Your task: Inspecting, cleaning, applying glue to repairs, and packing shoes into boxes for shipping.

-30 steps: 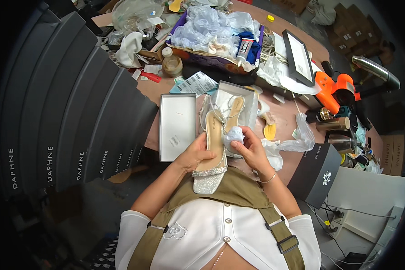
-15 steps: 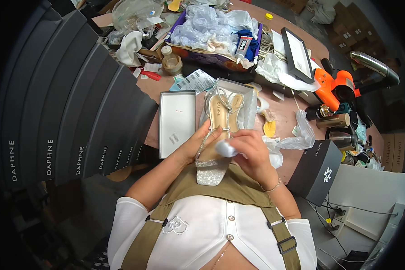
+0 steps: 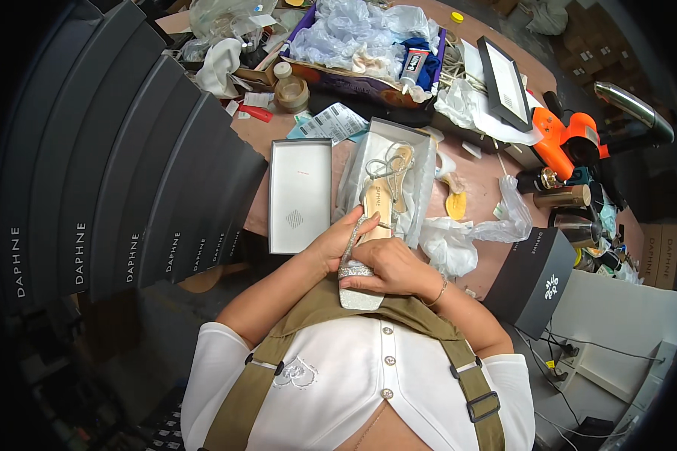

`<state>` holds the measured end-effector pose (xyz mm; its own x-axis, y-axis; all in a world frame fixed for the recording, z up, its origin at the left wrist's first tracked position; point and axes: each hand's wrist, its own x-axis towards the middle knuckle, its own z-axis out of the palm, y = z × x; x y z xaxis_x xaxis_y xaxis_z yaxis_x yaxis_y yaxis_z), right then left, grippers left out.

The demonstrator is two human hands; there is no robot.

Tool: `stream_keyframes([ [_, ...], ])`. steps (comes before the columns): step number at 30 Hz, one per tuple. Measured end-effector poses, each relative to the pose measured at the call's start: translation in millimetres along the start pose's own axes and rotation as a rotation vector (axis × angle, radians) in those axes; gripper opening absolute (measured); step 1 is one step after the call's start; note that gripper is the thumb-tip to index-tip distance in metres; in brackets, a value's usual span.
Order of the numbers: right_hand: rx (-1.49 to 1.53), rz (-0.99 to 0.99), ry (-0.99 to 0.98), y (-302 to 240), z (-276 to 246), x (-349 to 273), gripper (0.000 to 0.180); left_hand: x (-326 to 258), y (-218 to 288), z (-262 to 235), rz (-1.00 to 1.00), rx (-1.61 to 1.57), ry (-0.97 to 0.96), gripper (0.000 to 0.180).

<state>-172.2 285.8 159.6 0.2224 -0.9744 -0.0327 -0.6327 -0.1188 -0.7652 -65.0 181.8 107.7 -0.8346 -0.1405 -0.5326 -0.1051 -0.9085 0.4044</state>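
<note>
A glittery silver sandal (image 3: pixel 362 298) lies in front of my waist, toe toward me, with its tan insole facing up. My left hand (image 3: pixel 341 244) is wrapped round its left side at mid-sole. Bent over the sandal's front strap is my right hand (image 3: pixel 391 267), its fingers curled in under the strap. A bit of white wad (image 3: pixel 353 264) peeks out beside those fingers; most of it is hidden. Just beyond, a second sandal (image 3: pixel 401 180) rests in an open shoebox (image 3: pixel 390 129) lined with white tissue. The box lid (image 3: pixel 301 244) lies to the left, inside up.
Stacked dark shoeboxes (image 3: pixel 120 173) rise on the left. A purple-edged carton (image 3: pixel 353 89) of crumpled plastic stands at the back, beside a jar (image 3: pixel 291 94). An orange heat gun (image 3: pixel 555 143), plastic bags (image 3: pixel 451 244) and a black shoebox (image 3: pixel 530 282) are on the right.
My right hand has moved down and left onto the sandal's front strap, taking the white wad there. The sandal has shifted slightly right and toward me, still in my left hand.
</note>
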Motion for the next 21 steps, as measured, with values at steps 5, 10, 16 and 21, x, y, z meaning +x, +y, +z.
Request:
stream_keyframes([
  [5,-0.086,-0.121,0.417,-15,-11,-2,0.049,-5,12,-2,0.059,-0.038,0.014,0.045],
  [10,-0.275,0.001,0.347,-9,-10,-26,0.049,-4,14,-3,0.081,-0.057,0.052,0.043],
  [16,-0.111,-0.004,0.242,-9,-5,-1,0.056,-2,12,-1,0.032,-0.015,0.016,0.043],
  [21,-0.034,-0.064,0.250,-7,10,-1,0.060,-3,15,5,0.011,0.032,0.006,0.047],
])
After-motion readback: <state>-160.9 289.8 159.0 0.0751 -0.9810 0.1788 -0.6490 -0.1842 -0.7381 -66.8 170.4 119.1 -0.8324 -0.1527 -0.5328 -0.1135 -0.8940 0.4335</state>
